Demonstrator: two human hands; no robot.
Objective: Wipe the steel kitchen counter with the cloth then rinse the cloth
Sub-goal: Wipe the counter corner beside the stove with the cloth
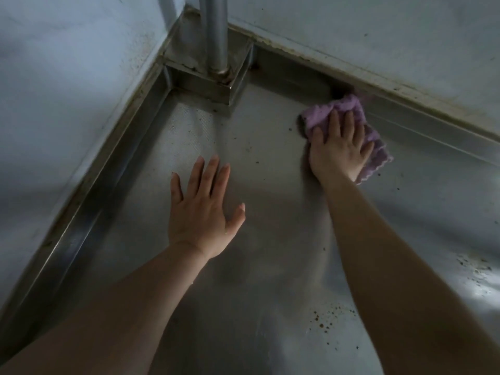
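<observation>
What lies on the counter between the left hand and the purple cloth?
In the head view, only bare steel counter with a few small dark specks separates the left hand from the cloth under the right hand.

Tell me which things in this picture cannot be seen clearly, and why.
- Head view: the middle of the purple cloth is hidden under the right hand.
- The steel pipe is cut off by the top edge.
- Whether the left hand touches the counter cannot be told.
- The brown specks are too small to identify.
</observation>
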